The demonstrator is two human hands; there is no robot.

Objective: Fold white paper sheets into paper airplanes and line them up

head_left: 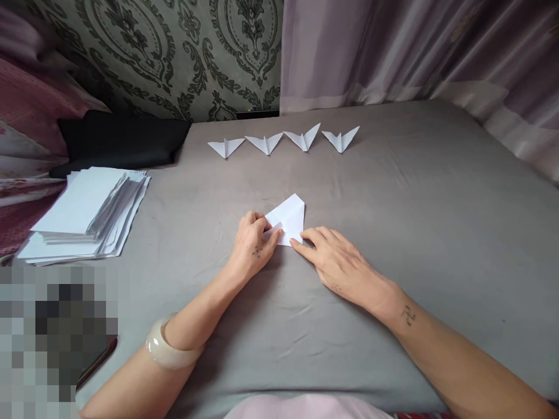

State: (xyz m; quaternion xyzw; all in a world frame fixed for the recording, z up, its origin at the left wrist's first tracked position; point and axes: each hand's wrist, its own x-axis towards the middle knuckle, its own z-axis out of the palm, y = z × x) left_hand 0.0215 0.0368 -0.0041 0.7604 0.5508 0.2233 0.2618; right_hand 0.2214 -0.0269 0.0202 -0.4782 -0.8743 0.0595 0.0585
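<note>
A partly folded sheet of white paper [293,216] lies on the grey cloth in front of me, with a pointed corner at its far end. My left hand [254,240] is closed on its left side, thumb and fingers pinching a folded flap. At the near right corner, the thumb and fingertips of my right hand [334,256] grip the paper's edge. Some of the fold is hidden under my left fingers. Farther back stand several folded white paper planes in a row, among them one at the left end [226,148] and one at the right end [341,140].
A stack of white paper sheets [82,203] sits at the left, with a folded black cloth [126,142] behind it. A blurred patch [74,331] covers a dark-edged object at the lower left. Pale purple curtains [349,52] and patterned wallpaper [187,52] border the back.
</note>
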